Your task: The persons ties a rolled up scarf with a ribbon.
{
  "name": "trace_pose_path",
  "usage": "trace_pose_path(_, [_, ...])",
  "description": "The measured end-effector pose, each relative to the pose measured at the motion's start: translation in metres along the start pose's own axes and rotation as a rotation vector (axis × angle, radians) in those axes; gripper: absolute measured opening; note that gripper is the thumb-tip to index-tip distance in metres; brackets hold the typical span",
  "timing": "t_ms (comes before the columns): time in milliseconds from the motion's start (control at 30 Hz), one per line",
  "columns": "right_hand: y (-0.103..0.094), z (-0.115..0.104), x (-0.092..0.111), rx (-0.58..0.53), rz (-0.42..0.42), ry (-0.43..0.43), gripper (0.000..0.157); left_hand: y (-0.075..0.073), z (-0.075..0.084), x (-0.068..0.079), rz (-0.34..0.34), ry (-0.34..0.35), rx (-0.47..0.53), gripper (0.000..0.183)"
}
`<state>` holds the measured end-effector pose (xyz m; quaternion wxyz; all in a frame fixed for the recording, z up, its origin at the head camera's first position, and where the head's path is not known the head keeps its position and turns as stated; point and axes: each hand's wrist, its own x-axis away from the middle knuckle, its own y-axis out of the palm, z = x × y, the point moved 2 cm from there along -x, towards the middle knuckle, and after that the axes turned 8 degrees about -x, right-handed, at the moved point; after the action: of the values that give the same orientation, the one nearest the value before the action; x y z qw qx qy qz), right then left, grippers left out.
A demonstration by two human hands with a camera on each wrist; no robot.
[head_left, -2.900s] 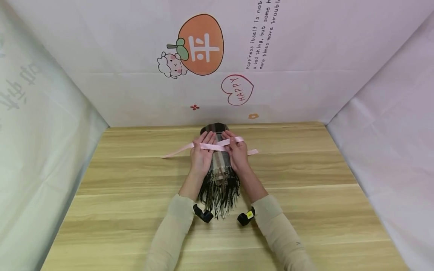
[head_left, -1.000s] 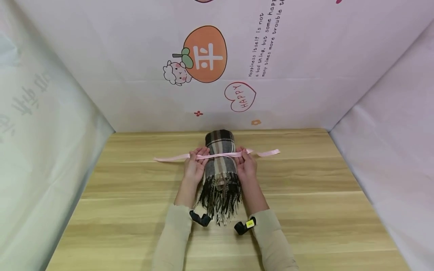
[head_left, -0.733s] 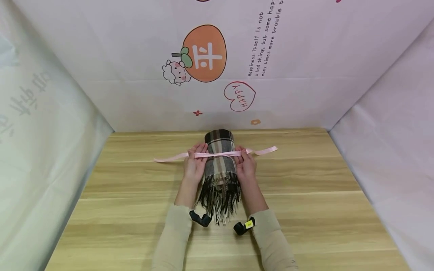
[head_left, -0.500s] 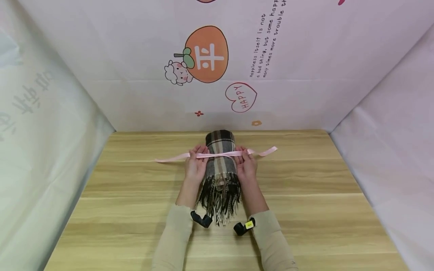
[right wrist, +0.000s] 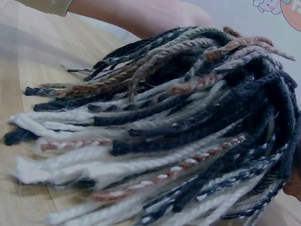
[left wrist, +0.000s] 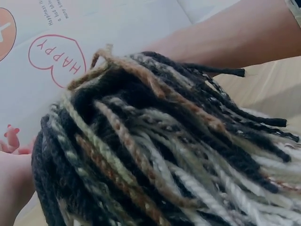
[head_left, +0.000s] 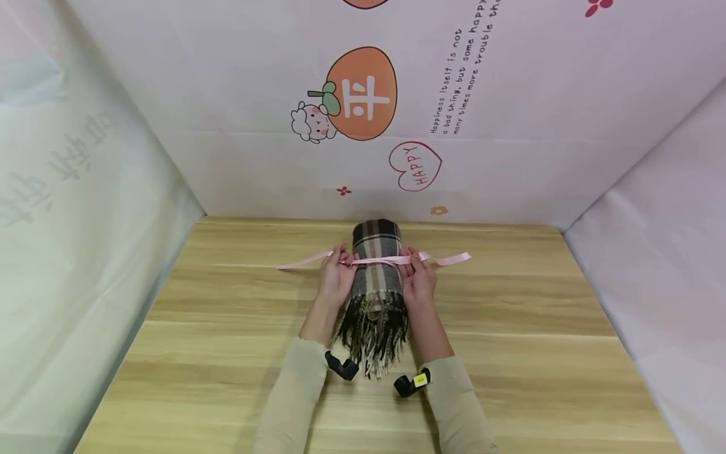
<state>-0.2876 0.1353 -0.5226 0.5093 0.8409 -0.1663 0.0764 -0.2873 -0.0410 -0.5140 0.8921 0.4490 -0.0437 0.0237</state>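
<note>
Between left hand [head_left: 338, 277] and right hand [head_left: 420, 282], has a plaid scarf [head_left: 374, 280] rolled up and lying lengthwise on the table [head_left: 510, 302], with fringe [head_left: 374, 340] spread back toward the sleeves [head_left: 290, 391]. Pinches a pink ribbon [head_left: 386, 260] with the left hand, fingers bent, just beside the scarf; pinches it with the right hand too, thumb over it, at the opposite side. Stretches it across the scarf's top, with strands meeting between the hands; cannot tell whether knotted. Lets loose ends trail outward past each hand. Wears a black left camera [head_left: 343, 368] and right camera [head_left: 407, 385] behind the hands. Faces a white wall [head_left: 522, 94] beyond the fingertips, printed with a red heart [head_left: 415, 166]. In both wrist views, sees mostly fringe.
</note>
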Motion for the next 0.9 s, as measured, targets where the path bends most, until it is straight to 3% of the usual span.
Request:
trace_pose_path(167, [-0.0043,-0.0017,0.0014,0.002,0.006,-0.010,0.045,-0.0041,-0.0031,0.0018,-0.023,0.008,-0.069,0.030])
trace_pose_path(300, [-0.0055,-0.0024,0.0014,-0.015,-0.005,-0.016,0.045,-0.0077,-0.0042,0.0029,-0.010,0.008,-0.137,0.038])
trace_pose_path(500, [-0.0045,-0.0033,-0.0004,-0.033,-0.011,-0.008,0.045,-0.0090,-0.0056,0.0029,0.097,-0.024,-0.231,0.049])
trace_pose_path(567, [-0.0042,-0.0041,-0.0015,-0.029,-0.010,-0.004,0.047,-0.0090,-0.0068,0.0022,0.139,-0.043,-0.221,0.047])
trace_pose_path(700, [-0.0024,-0.0055,-0.0022,-0.048,-0.018,0.021,0.033,-0.0074,-0.0076,0.0007,0.199,-0.048,-0.137,0.041])
trace_pose_path(800, [-0.0003,-0.0071,-0.0008,-0.094,-0.045,0.035,0.021,-0.0045,-0.0061,0.0009,0.209,-0.032,-0.061,0.033])
trace_pose_path(900, [0.0015,-0.0101,0.0006,-0.144,-0.109,0.046,0.021,-0.0015,-0.0044,0.0018,0.188,-0.037,-0.010,0.029])
